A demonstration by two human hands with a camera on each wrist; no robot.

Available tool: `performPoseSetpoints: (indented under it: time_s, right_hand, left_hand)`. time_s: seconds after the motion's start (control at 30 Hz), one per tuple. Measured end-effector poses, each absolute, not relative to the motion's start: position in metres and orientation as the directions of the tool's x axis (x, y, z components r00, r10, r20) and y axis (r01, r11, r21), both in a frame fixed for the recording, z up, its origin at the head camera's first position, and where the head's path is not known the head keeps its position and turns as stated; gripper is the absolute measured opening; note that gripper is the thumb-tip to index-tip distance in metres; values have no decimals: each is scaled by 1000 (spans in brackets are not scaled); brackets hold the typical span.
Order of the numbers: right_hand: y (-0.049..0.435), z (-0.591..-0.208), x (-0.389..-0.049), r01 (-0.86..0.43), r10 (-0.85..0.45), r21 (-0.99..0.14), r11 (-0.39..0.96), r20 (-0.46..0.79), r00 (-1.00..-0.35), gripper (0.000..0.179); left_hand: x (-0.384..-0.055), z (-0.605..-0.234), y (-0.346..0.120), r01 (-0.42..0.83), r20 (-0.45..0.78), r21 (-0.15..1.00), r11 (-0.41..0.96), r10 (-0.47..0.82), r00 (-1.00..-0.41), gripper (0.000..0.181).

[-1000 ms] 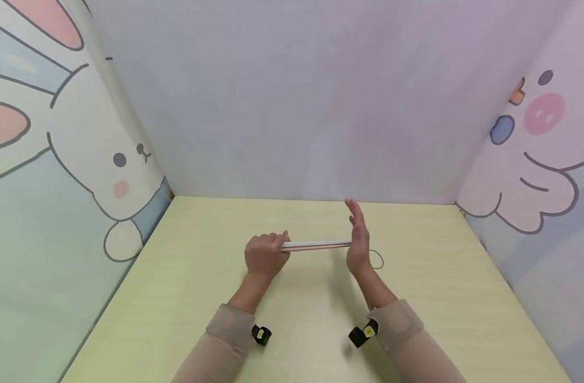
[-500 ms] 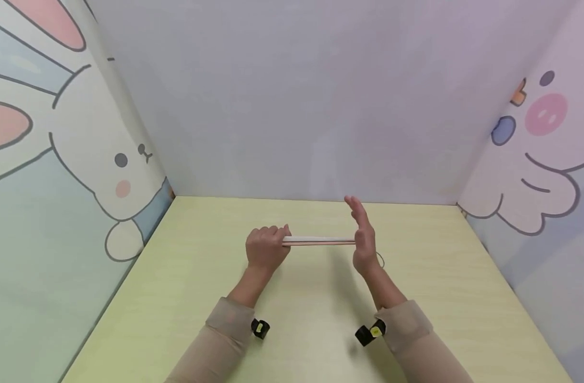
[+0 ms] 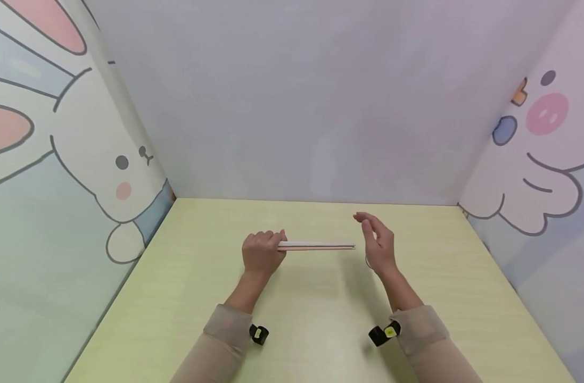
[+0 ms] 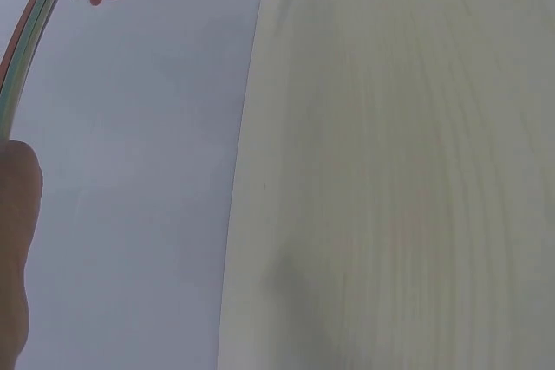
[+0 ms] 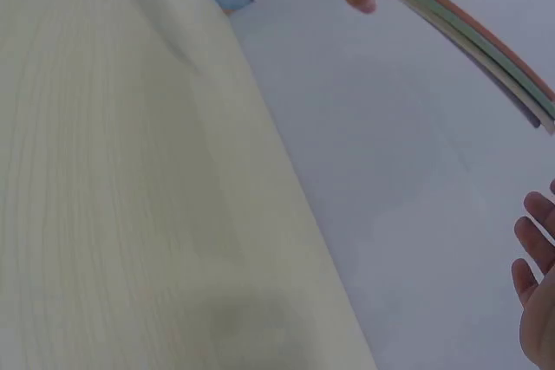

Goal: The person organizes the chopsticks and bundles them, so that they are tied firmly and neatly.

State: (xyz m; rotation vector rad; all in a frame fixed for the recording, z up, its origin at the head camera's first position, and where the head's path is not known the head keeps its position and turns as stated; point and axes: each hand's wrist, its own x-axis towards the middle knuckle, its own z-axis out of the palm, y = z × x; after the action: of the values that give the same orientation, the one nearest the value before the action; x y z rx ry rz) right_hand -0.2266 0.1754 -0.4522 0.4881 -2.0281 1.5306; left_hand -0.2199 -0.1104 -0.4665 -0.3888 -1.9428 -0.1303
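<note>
A bundle of slim chopsticks (image 3: 315, 246) lies level above the table, its free ends pointing right. My left hand (image 3: 263, 252) grips the bundle at its left end. In the right wrist view the chopsticks (image 5: 460, 34) show orange, green, cream and dark colours. My right hand (image 3: 381, 248) is held up just right of the free ends, apart from them, fingers loosely bent and holding nothing. Behind the right wrist, a thin dark loop (image 3: 368, 262) on the table is partly hidden.
A pale yellow wood-grain table (image 3: 311, 314) spreads beneath both hands. Upright panels enclose it: a plain back wall (image 3: 292, 106), a rabbit drawing (image 3: 95, 138) on the left and a pig drawing (image 3: 536, 159) on the right.
My right hand has moved right, off the chopstick ends that its upright palm was touching, and its fingers have relaxed inward. The left hand keeps its grip almost in place.
</note>
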Motion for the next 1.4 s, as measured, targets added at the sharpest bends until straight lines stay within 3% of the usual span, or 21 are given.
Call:
performPoseSetpoints:
  time_s: [0.13,0.3,0.47,0.73,1.07,1.4]
  right_hand:
    - [190,-460,-231,-492,-29,-715,496,553,-833,21]
    - [208,-477,-235,-437,-198,-565,700,435,-878,25]
    - [220,-486,-234,-336,-238,-443,831,263,-935,25]
    - [234,-501,-236,-222,-178,-458,861,138,-974,26]
    - [243,-515,-242,-236,-156,-485,842,199,-967,14]
    - [240,-519,-244,-198,-177,-400,895,88,-980,18]
  left_hand:
    - [-219,-470,-113,330,907,-85,940,210,-365,26]
    - [-218,-472,-115,321,898,-78,944,207,-389,28]
    - [-217,-473,-116,324,896,-72,943,204,-395,27]
    - [-215,-476,-117,324,887,-56,944,196,-418,26]
    - [-217,-478,-116,337,892,-63,939,205,-404,23]
    - [-217,-477,-117,338,881,-70,939,217,-420,26]
